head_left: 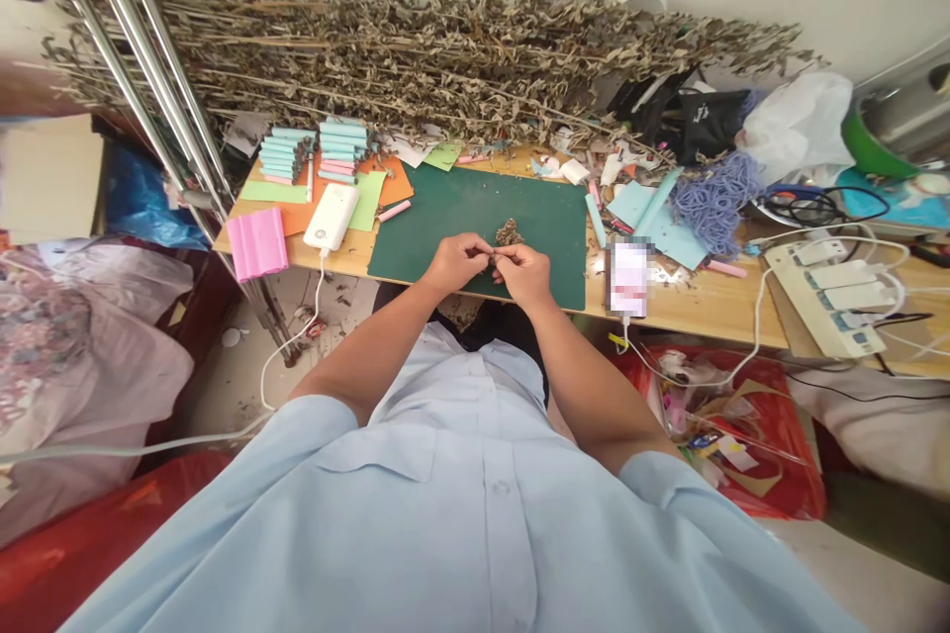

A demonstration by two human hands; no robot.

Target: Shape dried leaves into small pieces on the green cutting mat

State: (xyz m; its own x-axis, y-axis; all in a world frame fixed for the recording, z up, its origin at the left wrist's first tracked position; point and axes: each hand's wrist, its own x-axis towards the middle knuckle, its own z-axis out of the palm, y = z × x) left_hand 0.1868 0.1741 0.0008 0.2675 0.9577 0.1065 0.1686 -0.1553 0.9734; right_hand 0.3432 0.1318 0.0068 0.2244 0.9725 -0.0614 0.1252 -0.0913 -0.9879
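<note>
Over the front part of a dark green mat (475,208), my left hand (461,262) and my right hand (523,273) meet, thumbs and fingertips pinched together. Between the fingertips is a small brownish bit that looks like dried leaf; the fingers hide most of it. Just beyond them, a small heap of crumpled dried leaves (509,231) lies on the mat, close to my right hand. A pink paper roll (394,211) rests at the mat's left edge.
Bundles of dried leafy stalks (386,59) line the back. Blue paper rolls (343,136) are stacked left, near a white power bank (331,217) and pink paper (256,243). Right are a phone (629,277), purple yarn (716,203) and a power strip (831,295). Metal poles (141,59) stand left.
</note>
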